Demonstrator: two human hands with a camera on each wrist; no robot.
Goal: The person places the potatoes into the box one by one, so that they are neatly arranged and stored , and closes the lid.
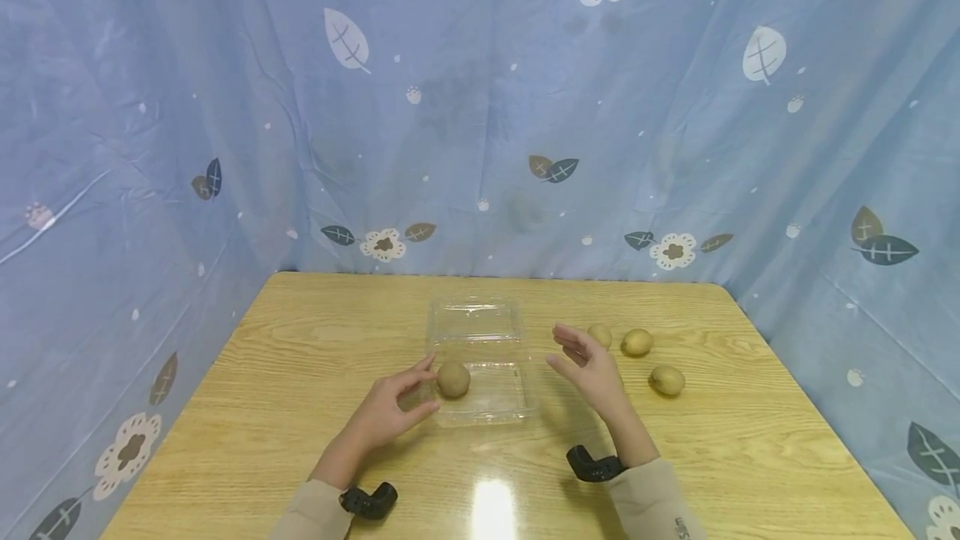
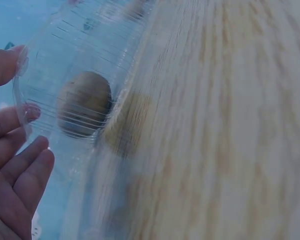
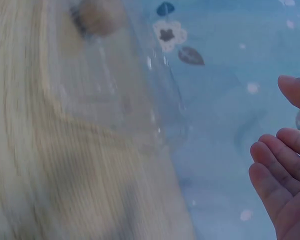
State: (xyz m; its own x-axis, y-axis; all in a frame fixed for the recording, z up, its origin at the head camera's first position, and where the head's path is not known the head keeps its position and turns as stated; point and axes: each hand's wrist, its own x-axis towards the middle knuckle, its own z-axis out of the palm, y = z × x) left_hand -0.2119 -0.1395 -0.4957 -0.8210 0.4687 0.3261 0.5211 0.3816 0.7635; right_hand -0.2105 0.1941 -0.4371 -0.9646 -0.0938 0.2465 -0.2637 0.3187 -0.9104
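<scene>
A clear plastic clamshell box (image 1: 491, 417) stands on the table with its lid (image 1: 476, 319) folded back. In its left part lies one round brown potato (image 1: 453, 379), also visible through the ribbed wall (image 2: 85, 104) in the left wrist view. My left hand (image 1: 386, 408) is at the box's left side, thumb and fingers spread apart, fingertips right at the rim. To the right of the box my right hand (image 1: 592, 372) is raised over the table, fingers loosely extended, holding nothing. Close behind it is another potato (image 1: 600, 335), partly covered by the hand.
Two more yellowish potatoes, a rear one (image 1: 637, 342) and a nearer one (image 1: 667, 380), lie right of my right hand. The wooden table (image 1: 315, 348) meets a blue patterned curtain (image 1: 480, 123) at the back and both sides. Each wrist carries a black device (image 1: 369, 502).
</scene>
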